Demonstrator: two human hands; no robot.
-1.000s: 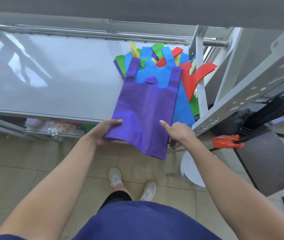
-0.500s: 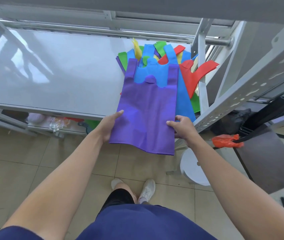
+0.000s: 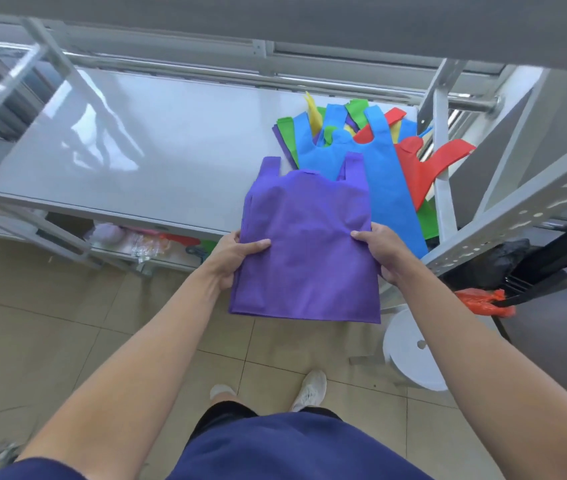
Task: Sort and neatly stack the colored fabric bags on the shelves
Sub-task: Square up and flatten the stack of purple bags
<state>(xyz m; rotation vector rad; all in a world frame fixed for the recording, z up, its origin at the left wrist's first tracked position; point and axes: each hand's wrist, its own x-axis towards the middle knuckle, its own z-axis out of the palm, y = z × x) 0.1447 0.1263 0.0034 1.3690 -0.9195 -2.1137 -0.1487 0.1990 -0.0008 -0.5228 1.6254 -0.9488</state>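
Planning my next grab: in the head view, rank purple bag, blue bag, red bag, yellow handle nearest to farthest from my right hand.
1. purple bag: gripped by right hand
2. blue bag: just behind
3. red bag: farther back, right
4. yellow handle: pile's far end

I get bright, even daylight. The glossy shelf top (image 3: 171,150) throws white glare patches on its far left side. Shadows stay soft. The rails (image 3: 344,81) bow towards the edges, and the far-left corner looks smeared.

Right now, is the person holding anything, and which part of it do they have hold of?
Yes: the purple bag, gripped at mid-height by both side edges, left hand on its left, right hand on its right.
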